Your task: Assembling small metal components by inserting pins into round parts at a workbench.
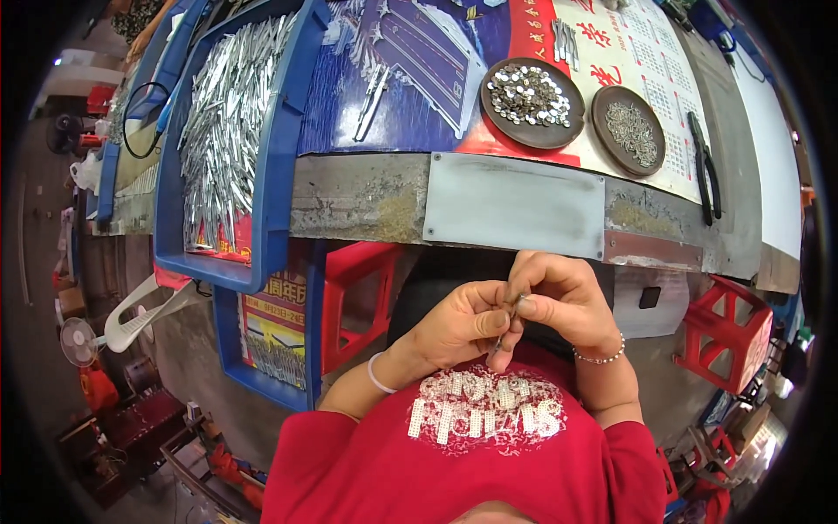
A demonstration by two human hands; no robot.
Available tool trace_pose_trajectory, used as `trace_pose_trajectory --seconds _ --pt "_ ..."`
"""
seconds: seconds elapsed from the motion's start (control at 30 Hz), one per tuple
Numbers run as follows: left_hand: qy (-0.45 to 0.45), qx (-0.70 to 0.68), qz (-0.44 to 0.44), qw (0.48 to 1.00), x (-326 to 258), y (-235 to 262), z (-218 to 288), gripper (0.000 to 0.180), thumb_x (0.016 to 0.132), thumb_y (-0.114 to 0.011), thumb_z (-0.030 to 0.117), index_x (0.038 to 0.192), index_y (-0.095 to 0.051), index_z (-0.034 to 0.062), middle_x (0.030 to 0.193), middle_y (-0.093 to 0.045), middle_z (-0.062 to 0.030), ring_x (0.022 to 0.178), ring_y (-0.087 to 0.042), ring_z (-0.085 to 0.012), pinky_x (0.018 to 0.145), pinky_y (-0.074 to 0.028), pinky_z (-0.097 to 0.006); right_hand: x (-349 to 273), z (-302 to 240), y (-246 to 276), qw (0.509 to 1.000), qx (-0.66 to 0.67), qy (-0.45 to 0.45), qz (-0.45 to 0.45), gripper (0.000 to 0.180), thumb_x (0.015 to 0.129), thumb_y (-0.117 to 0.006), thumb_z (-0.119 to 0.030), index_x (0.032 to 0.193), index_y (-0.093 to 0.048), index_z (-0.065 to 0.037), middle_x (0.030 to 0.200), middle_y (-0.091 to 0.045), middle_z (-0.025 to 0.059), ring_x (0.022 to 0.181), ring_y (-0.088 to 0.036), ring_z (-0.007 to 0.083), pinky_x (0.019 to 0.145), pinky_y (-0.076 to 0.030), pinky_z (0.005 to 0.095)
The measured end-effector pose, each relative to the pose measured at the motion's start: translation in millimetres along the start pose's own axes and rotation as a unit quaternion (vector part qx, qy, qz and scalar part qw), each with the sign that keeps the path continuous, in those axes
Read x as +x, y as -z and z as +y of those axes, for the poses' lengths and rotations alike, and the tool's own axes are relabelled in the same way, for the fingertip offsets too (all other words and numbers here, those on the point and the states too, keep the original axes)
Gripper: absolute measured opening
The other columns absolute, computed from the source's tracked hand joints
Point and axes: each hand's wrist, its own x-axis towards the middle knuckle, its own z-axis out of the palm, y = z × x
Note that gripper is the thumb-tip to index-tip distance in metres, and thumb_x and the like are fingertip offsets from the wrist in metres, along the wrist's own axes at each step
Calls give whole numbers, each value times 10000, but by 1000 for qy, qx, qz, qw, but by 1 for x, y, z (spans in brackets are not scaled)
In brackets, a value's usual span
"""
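Note:
Close to my chest, just below the bench edge, my two hands meet. My left hand (pixel 463 325) is closed, thumb against fingers, around a thin metal piece (pixel 497 343) that shows only in part. Pinched shut beside it, my right hand (pixel 563 301) has its thumb and forefinger at the upper end of that spot; whatever small thing they grip is mostly hidden. Beyond the hands lie a brown dish of small round silver discs (pixel 530 96) and another brown dish with tiny wire-like metal parts (pixel 630 135).
A blue tray (pixel 278 175) heaped with slim silver metal pieces stands at the left, with a lower blue bin (pixel 229 349) beneath. Black-handled pliers (pixel 705 166) lie at the right. A pale metal plate (pixel 515 205) covers the bench's front edge. Red stools (pixel 724 336) flank me.

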Motion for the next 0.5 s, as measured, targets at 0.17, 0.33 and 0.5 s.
trace_pose_trajectory --seconds 0.17,0.33,0.5 --pt "41 -133 -31 990 3 18 -9 581 904 -376 557 953 -553 6 805 -619 -127 661 -669 -245 557 -565 -303 2 -6 -5 997 46 -67 19 121 903 -560 -51 820 -524 29 751 -584 68 676 -642 156 598 -523 232" --pt "50 -161 -55 984 6 19 -9 583 903 -364 557 987 -536 6 823 -620 -134 661 -668 -244 555 -567 -298 -1 -7 -4 995 30 -86 25 123 918 -542 -69 846 -528 30 734 -598 68 666 -645 162 591 -525 224" --pt "59 -95 -10 994 6 15 0 410 936 -459 400 1025 -530 7 843 -621 -128 634 -658 -218 532 -544 -256 -4 -4 3 988 -143 -38 53 68 874 -551 -23 847 -578 34 745 -585 70 649 -614 132 578 -489 245"
